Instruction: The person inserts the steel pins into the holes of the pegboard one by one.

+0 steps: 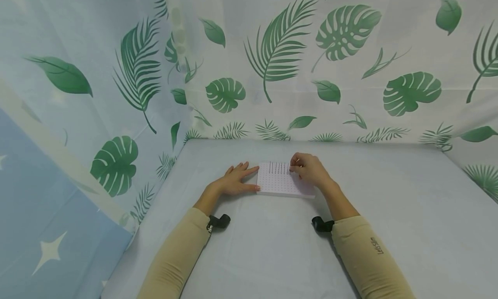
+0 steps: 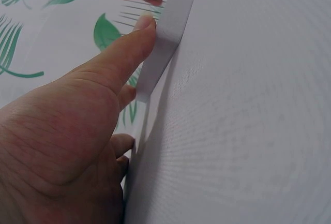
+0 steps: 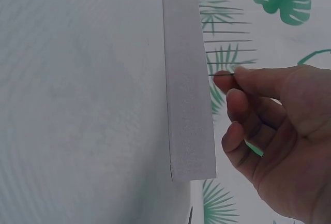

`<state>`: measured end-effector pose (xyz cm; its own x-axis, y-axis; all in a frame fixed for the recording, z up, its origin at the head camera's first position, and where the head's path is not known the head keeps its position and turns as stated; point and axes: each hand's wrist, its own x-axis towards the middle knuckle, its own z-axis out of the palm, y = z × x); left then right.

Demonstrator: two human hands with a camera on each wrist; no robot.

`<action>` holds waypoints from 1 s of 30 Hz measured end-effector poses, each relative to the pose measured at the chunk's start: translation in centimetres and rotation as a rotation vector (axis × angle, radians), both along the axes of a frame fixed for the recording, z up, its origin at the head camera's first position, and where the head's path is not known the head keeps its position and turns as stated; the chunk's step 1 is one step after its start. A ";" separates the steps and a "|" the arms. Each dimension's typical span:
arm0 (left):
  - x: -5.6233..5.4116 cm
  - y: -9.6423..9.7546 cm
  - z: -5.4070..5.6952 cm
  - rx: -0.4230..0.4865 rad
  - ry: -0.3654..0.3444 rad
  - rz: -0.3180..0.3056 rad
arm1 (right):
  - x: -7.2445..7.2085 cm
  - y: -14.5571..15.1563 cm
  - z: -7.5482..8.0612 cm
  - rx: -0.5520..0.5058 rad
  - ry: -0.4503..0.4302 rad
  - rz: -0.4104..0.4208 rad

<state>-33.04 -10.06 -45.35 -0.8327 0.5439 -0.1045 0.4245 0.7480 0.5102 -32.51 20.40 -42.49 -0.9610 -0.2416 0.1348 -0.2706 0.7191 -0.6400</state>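
A white block (image 1: 281, 186) with a grid of small dots or holes on top lies on the table. Several thin dark pins (image 1: 276, 167) stand upright in a row along its far side. My right hand (image 1: 310, 169) pinches one thin dark pin (image 3: 221, 75) between thumb and index finger at the right end of that row; its lower end meets the block's top, though how deep it sits cannot be told. The other right fingers are curled loosely. My left hand (image 1: 234, 181) lies spread at the block's left side, thumb and index fingertip touching its edge.
A pale cloth covers the table (image 1: 268, 251). Leaf-printed curtains (image 1: 288, 74) hang behind and to the left. Black wrist cameras (image 1: 322, 224) sit on both forearms. A thin dark item (image 3: 190, 215) shows beyond the block's end in the right wrist view.
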 end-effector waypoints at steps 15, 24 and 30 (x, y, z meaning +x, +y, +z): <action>0.0 0.1 -0.1 -0.009 0.002 0.001 | 0.3 -0.2 -0.1 0.057 0.035 -0.008; -0.1 0.1 -0.2 -0.016 0.007 0.002 | 0.2 -0.3 -0.5 0.058 0.043 -0.017; 0.0 0.1 -0.1 -0.015 0.013 0.002 | 0.3 -0.4 -0.3 0.097 0.051 -0.028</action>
